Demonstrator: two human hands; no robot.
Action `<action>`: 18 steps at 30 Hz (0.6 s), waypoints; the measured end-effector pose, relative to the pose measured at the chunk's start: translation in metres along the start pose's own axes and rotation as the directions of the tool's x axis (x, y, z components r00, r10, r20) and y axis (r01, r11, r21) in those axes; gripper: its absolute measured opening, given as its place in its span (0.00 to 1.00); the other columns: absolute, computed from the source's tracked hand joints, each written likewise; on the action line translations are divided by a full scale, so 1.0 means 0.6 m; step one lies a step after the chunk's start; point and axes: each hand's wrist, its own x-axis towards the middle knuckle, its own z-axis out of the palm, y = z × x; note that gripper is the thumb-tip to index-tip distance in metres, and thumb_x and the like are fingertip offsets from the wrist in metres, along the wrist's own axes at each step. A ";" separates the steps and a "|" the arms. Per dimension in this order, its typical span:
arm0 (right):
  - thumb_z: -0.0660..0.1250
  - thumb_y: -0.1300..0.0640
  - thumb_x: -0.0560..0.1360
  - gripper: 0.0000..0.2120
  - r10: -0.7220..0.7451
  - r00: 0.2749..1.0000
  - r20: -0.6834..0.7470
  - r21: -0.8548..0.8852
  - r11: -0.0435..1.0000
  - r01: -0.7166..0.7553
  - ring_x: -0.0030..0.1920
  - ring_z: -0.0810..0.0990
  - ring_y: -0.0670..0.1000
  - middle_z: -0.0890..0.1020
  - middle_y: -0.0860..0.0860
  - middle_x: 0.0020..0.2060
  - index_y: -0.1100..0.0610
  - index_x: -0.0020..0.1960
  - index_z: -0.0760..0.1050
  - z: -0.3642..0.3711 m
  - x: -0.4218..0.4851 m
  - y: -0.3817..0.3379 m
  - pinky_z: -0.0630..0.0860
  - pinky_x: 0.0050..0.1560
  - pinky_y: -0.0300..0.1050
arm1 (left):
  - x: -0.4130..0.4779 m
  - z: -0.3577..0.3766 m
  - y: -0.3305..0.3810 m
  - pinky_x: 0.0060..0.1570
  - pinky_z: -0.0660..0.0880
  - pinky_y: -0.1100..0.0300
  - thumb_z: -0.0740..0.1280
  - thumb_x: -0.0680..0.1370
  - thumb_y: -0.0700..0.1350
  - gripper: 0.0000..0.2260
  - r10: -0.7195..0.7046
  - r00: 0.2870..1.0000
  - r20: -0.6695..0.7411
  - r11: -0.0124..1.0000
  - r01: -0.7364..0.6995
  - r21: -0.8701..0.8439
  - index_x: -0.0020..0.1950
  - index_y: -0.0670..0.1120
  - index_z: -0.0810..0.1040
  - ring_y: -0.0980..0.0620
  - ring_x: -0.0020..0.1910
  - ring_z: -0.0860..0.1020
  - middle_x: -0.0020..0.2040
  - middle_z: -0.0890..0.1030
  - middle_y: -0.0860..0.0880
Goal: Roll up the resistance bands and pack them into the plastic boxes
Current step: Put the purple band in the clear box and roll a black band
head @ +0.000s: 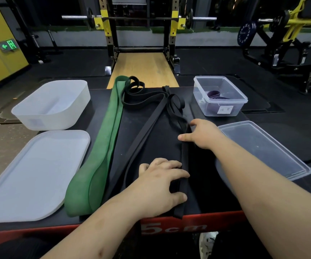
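Our left hand (162, 184) closes its grip round the black resistance band (185, 156); just beyond that grip, our right hand (204, 135) pinches the same band. A green resistance band (110, 137) lies to the left.

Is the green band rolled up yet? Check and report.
No, the green band lies stretched out lengthwise on the black platform, not rolled.
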 end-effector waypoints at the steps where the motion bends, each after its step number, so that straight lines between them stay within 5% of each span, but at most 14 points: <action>1: 0.77 0.35 0.69 0.41 0.006 1.000 0.010 -0.038 0.999 -0.006 0.67 0.77 0.58 0.78 0.54 0.68 0.55 0.74 0.71 0.003 0.008 -0.005 0.76 0.64 0.52 | 0.001 0.000 -0.002 0.71 0.44 0.55 0.67 0.78 0.61 0.24 0.004 1.000 0.000 1.000 -0.004 0.000 0.74 0.65 0.68 0.65 0.77 0.46 0.79 0.59 0.64; 8: 0.77 0.41 0.72 0.30 0.014 0.997 0.072 -0.053 0.999 -0.010 0.58 0.80 0.58 0.80 0.55 0.60 0.58 0.66 0.75 0.000 0.041 -0.026 0.78 0.56 0.51 | 0.008 -0.005 -0.009 0.74 0.40 0.53 0.68 0.77 0.62 0.24 0.018 1.000 0.021 1.000 -0.017 -0.007 0.73 0.65 0.69 0.66 0.78 0.40 0.81 0.53 0.64; 11: 0.76 0.45 0.75 0.24 -0.015 0.998 0.063 0.042 0.999 0.012 0.56 0.79 0.57 0.79 0.55 0.57 0.59 0.61 0.74 -0.003 0.057 -0.034 0.74 0.51 0.48 | 0.013 -0.009 -0.011 0.73 0.39 0.54 0.69 0.77 0.62 0.23 0.023 0.999 0.034 1.000 -0.023 -0.006 0.71 0.65 0.70 0.67 0.78 0.38 0.82 0.50 0.65; 14: 0.76 0.47 0.76 0.18 -0.025 0.998 0.063 0.154 0.988 0.015 0.47 0.79 0.54 0.83 0.50 0.44 0.56 0.52 0.72 -0.009 0.069 -0.033 0.73 0.43 0.46 | 0.015 -0.008 -0.016 0.71 0.38 0.56 0.69 0.76 0.64 0.24 0.046 0.998 0.029 0.999 -0.046 -0.003 0.71 0.66 0.70 0.67 0.78 0.38 0.82 0.51 0.66; 18: 0.77 0.43 0.74 0.21 -0.048 0.989 0.139 0.374 0.927 -0.007 0.49 0.84 0.56 0.86 0.50 0.41 0.54 0.57 0.74 -0.014 0.086 -0.018 0.77 0.37 0.45 | 0.016 -0.007 -0.026 0.73 0.38 0.55 0.68 0.76 0.66 0.25 0.081 0.996 0.032 0.996 -0.082 0.020 0.72 0.66 0.68 0.67 0.78 0.38 0.81 0.52 0.66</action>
